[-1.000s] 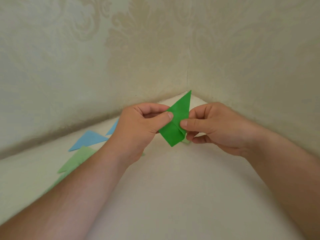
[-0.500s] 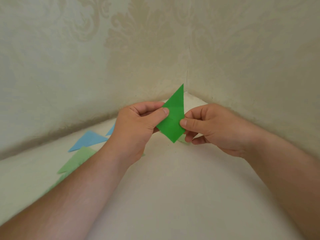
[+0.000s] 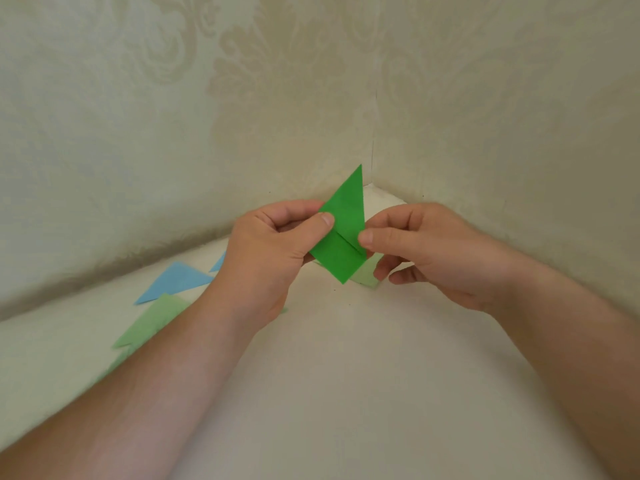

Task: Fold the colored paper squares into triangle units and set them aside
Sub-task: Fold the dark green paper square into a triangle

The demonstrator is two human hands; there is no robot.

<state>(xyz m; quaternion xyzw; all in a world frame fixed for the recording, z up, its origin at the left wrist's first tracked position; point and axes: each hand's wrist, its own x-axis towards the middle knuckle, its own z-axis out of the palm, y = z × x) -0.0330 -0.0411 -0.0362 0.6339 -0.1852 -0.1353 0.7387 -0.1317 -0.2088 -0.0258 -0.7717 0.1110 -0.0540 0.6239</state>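
Nearest, two bare forearms reach in from the bottom corners over a pale cream table point(image 3: 329, 393), meeting above its middle. Between them, lifted off the table, a bright green folded paper point(image 3: 344, 237) stands with its long point up and a short point down, a crease running across its lower half. On the left side of that paper, the left hand point(image 3: 270, 251) pinches it, thumb pressed flat on the front face and the curled fingers behind. On the right side of the paper, the right hand point(image 3: 433, 251) pinches its edge at the crease, thumb tip on the front, index finger behind the paper, the other fingers loosely curled below. Just below and behind the paper's lower point, a pale green piece point(image 3: 365, 275) lies flat on the table, partly hidden. Left of the green paper, beyond the left forearm, pale green triangles point(image 3: 152, 320) lie on the table, and a little farther back a light blue triangle point(image 3: 173, 280), with another blue tip showing beside the left wrist. Behind the paper, two walls point(image 3: 173, 116) covered in cream patterned wallpaper meet in a corner.
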